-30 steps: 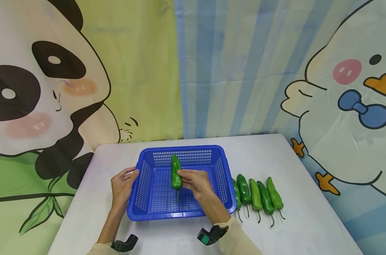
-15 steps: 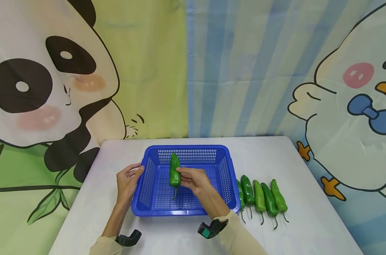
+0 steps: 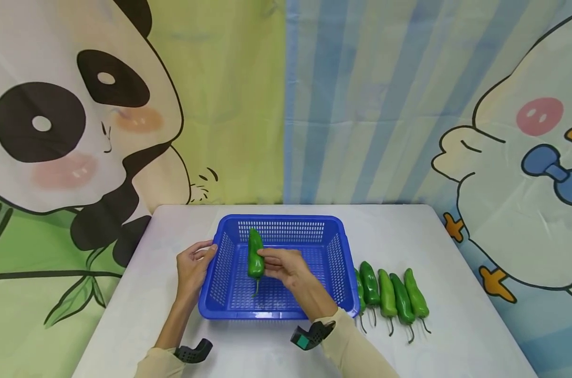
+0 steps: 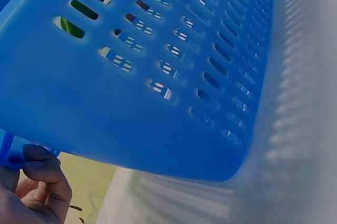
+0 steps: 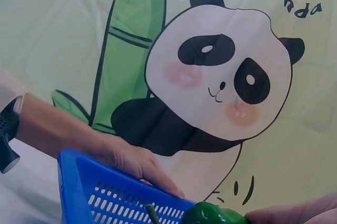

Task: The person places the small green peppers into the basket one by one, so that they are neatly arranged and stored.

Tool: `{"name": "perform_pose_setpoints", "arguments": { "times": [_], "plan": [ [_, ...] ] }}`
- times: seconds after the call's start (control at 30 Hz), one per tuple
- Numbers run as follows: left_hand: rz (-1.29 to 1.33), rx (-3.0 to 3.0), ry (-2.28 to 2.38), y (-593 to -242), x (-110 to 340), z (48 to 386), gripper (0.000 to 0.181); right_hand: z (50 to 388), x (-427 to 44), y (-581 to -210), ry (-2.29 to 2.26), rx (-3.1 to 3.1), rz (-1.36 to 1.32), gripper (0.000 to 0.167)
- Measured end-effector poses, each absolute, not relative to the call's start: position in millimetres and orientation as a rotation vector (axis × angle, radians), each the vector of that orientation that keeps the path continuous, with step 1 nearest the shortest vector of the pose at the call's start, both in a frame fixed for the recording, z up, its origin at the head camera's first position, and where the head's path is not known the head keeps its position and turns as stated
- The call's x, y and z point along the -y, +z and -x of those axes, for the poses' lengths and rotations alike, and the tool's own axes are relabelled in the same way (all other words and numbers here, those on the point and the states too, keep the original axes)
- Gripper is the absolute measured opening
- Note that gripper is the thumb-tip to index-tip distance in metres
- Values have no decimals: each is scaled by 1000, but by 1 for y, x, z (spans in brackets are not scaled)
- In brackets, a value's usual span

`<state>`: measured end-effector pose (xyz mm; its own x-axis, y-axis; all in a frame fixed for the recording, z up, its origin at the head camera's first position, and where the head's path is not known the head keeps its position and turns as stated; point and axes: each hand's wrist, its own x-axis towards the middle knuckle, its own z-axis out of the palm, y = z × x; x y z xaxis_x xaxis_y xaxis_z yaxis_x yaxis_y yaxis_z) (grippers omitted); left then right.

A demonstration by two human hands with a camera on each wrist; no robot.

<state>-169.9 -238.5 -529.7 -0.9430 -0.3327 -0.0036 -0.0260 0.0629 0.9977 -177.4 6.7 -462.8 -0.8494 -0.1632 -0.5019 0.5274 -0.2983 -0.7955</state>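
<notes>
A blue perforated basket [image 3: 278,315] stands on the white table. My left hand [image 3: 191,270] grips its left rim; in the left wrist view the fingers of that hand [image 4: 39,187] curl at the rim, beside the basket wall [image 4: 105,108]. Over the left half of the basket my right hand [image 3: 289,269] pinches a green pepper [image 3: 255,257] between thumb and fingers, stem toward me. The right wrist view shows that pepper [image 5: 208,214] close up, with part of the right hand [image 5: 300,211] at its side. Whether the pepper touches the basket floor I cannot tell.
Several green peppers [image 3: 387,296] lie in a row on the table [image 3: 460,336], just right of the basket, stems toward me; the basket's edge partly hides the leftmost. Behind the table hangs a printed curtain [image 3: 238,105].
The pepper in my right hand has shifted slightly left relative to the basket. My left hand stays on the rim. The whole head view has swung a little, moving the scene rightward.
</notes>
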Motion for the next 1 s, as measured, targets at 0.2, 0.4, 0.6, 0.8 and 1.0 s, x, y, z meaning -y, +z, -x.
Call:
{"name": "perform_pose_setpoints", "arguments": {
  "times": [0.2,0.4,0.6,0.8,1.0],
  "plan": [
    [-361,2109,-1976,-530,237,172,38,180,-1,-463,-2160,-1537,-463,41],
    [-352,2111,-1991,-530,238,170,39,181,4,-465,-2146,-1554,-461,39],
    [-338,2095,-1983,-530,239,169,35,182,9,-467,-2138,-1567,-457,38],
    [-328,2088,-1991,-529,238,170,33,183,13,-468,-2127,-1582,-466,38],
    [-341,2092,-1996,-530,238,169,35,183,18,-469,-2104,-1600,-466,37]
  ]
}}
